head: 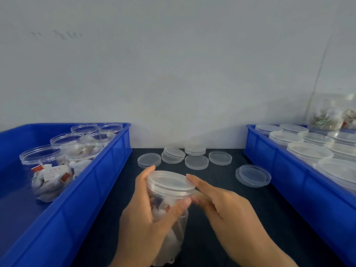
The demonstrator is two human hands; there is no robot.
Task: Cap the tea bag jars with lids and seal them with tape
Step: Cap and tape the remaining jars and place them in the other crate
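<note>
The capping step is in hand. The left hand [146,214] is wrapped round a clear jar of tea bags [169,224], held near the middle of the dark table [221,237], thumb and fingers curled about its upper wall. A clear lid [171,181] already sits on the jar's mouth. The right hand [221,203] touches the lid's right rim with fingers nearly straight, grasping nothing; it looks to be turning or pressing the lid home.

Next, I judge, the lid needs seating fully, then tape round the seam; no tape roll can be made out.

Loose spare lids [196,161] lie on the table beyond the hands. A blue bin [107,170] on the left holds open jars [57,158]; a blue bin on the right [279,166] holds capped jars [310,153]. Nothing blocks the hands.
</note>
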